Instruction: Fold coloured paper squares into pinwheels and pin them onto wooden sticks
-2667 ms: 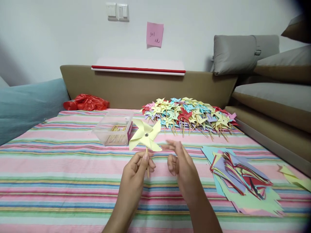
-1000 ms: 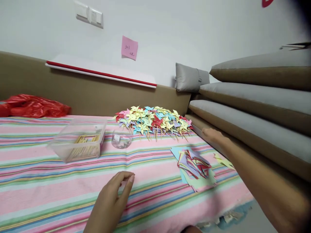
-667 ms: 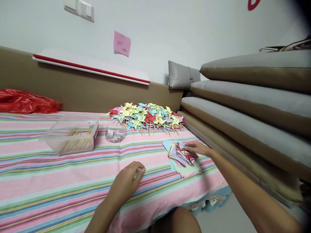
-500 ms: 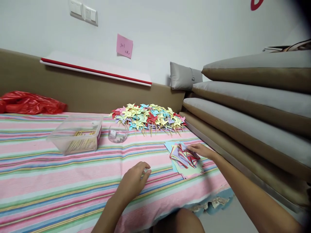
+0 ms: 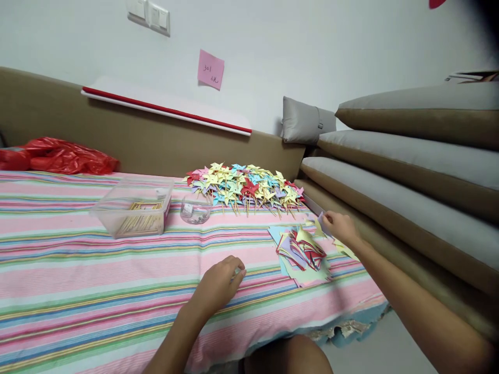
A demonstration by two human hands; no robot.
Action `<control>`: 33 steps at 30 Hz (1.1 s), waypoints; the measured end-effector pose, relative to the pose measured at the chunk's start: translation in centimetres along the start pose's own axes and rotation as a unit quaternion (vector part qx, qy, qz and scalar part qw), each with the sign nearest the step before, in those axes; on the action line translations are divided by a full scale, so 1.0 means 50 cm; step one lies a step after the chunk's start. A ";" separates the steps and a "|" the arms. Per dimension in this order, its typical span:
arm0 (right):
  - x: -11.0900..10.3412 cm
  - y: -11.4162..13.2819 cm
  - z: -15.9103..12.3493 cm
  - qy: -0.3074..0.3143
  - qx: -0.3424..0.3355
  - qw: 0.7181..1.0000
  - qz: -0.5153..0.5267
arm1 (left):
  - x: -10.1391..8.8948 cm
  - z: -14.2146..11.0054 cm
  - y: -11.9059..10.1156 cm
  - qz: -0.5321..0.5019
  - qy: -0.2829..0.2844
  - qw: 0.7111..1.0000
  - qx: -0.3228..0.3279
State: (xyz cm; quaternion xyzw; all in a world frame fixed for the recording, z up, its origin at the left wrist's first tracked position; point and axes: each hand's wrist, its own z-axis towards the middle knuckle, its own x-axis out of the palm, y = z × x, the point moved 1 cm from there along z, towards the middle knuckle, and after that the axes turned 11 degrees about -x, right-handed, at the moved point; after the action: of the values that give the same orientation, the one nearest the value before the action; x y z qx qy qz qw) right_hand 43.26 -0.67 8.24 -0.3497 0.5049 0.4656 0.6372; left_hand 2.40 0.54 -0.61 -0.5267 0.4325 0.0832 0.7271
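Note:
My right hand (image 5: 339,227) is to the right of the cut-paper stack, its fingers pinched on a small piece of purple paper (image 5: 320,222). Left of it lies the fanned stack of colored paper (image 5: 298,252), with a pale yellow piece on top and larger sheets (image 5: 312,276) beneath. My left hand (image 5: 222,280) hovers over the striped cloth (image 5: 156,265), fingers loosely curled, thumb a little apart, nothing visible in them. Toward the wall sits a heap of paper pinwheels on sticks (image 5: 245,187).
A clear plastic box (image 5: 113,221) holds thin wooden sticks (image 5: 140,221). Beside it stands a round clear container (image 5: 195,210) with small metal bits. Yellow paper pieces (image 5: 343,248) lie near my right wrist. Stacked cushions (image 5: 405,176) rise on the right; a red plastic bag (image 5: 74,156) lies at left.
My right hand has moved from the paper stack to the right and slightly farther away, with the purple piece. Yellow paper now shows on the stack. The view has shifted slightly; my left hand barely moved.

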 end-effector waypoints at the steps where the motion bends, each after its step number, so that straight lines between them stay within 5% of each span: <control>1: -0.025 0.001 0.006 -0.013 0.005 1.000 -0.012 | 0.000 0.000 0.000 0.001 0.001 1.000 0.002; 6: -0.089 0.025 0.011 -0.030 -0.029 0.998 -0.044 | 0.000 -0.004 0.003 0.008 0.007 1.000 0.009; 12: 0.049 0.078 -0.053 0.073 -0.101 0.992 -0.026 | -0.008 -0.013 0.010 0.018 0.008 1.000 0.012; 16: 0.123 0.079 -0.087 0.078 -0.116 0.990 0.015 | -0.012 -0.018 0.012 0.026 0.011 1.000 0.009; 23: 0.162 0.052 -0.100 0.038 -0.127 0.986 0.105 | -0.006 -0.013 0.009 0.035 0.018 0.999 0.014; 33: 0.193 -0.005 -0.058 0.036 -0.045 0.990 0.130 | 0.001 -0.010 0.020 0.049 0.033 0.998 0.021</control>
State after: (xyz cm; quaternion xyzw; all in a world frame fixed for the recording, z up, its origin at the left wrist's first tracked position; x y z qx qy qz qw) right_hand 43.13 -1.08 -1.85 -0.3260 0.5471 0.5542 0.5360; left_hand 1.60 0.55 -1.37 -0.4924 0.4831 0.0919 0.7181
